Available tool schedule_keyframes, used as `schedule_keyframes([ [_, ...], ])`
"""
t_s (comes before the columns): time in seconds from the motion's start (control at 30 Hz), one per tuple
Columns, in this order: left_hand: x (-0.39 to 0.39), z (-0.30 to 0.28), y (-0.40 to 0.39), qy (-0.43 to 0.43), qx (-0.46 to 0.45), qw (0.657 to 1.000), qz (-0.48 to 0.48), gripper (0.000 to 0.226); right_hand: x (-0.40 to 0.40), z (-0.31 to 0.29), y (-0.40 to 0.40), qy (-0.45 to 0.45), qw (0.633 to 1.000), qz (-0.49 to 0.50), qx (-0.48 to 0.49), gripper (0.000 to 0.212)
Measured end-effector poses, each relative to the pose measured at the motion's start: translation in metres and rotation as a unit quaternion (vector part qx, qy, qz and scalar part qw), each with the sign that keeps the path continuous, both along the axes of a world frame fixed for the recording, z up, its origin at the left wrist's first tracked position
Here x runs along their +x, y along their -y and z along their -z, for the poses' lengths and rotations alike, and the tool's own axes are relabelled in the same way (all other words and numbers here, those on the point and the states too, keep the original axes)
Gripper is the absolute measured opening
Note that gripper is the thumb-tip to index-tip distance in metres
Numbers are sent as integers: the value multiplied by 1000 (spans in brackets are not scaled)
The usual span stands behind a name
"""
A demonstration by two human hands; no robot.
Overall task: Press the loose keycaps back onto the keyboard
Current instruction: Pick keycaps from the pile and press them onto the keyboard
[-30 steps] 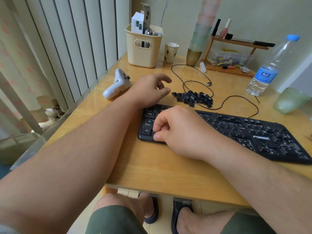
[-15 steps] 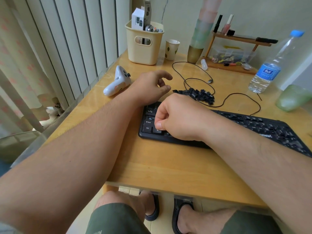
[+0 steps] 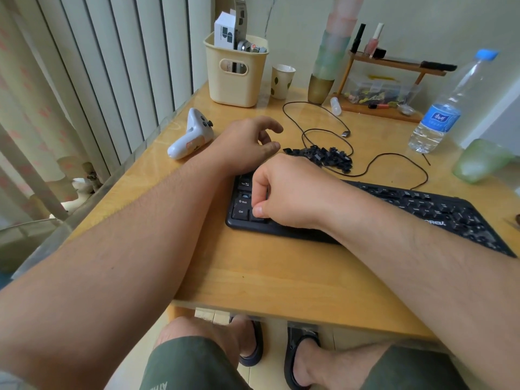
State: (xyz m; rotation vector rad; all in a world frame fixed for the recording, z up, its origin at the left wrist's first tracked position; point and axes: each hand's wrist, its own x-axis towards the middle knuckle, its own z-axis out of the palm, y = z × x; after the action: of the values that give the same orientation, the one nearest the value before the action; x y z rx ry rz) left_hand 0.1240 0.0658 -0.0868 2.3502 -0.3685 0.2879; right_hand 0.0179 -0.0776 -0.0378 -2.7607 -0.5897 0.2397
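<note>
- Black plastic keyboard (image 3: pixel 422 209) lies across centre-right of frame on the wooden surface (image 3: pixel 281 277); its left end sits under both hands.
- Right hand (image 3: pixel 292 192), frame centre, fingers curled into a loose fist over the bottom-left keys; thumb tip (image 3: pixel 257 211) presses down just right of the Ctrl key (image 3: pixel 240 211). Looks like a cap is being seated there, but can't tell if a keycap is under the thumb — it's hidden.
- Left hand (image 3: pixel 247 144), above-left of centre, rests at the keyboard's top-left corner, fingers loosely bent & apart, holding nothing visible.
- Loose keycaps (image 3: pixel 320 157) in a small black pile just above the keyboard, right of the left hand, inside the loop of cable (image 3: pixel 394 164).
- Handling, my guess: caps are light, stiff, small, smooth — easy to flick away or drop. Best pinched by opposite side walls w/ thumb & forefinger, legend up, then pressed straight down on the flat top.
- Risk: pushing tilted could jam or snap the stem; many sockets on the right half look bare, so lots left to do.
</note>
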Motion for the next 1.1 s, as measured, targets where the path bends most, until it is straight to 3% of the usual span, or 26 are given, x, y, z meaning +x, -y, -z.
schedule_keyframes([
  [0.23,2,2,0,-2,0,1000,-4,33,8,-8,-3,-64,998,7,-12,9],
  [0.37,3,2,0,-11,1,1000,-2,33,11,-14,-13,-58,993,-25,-100,16],
  [0.83,0,0,2,-13,13,1000,6,35,12,-15,-18,-52,980,-56,-185,30],
  [1.1,-4,-3,0,-19,-2,1000,2,37,20,-24,2,-72,996,-2,-52,26],
])
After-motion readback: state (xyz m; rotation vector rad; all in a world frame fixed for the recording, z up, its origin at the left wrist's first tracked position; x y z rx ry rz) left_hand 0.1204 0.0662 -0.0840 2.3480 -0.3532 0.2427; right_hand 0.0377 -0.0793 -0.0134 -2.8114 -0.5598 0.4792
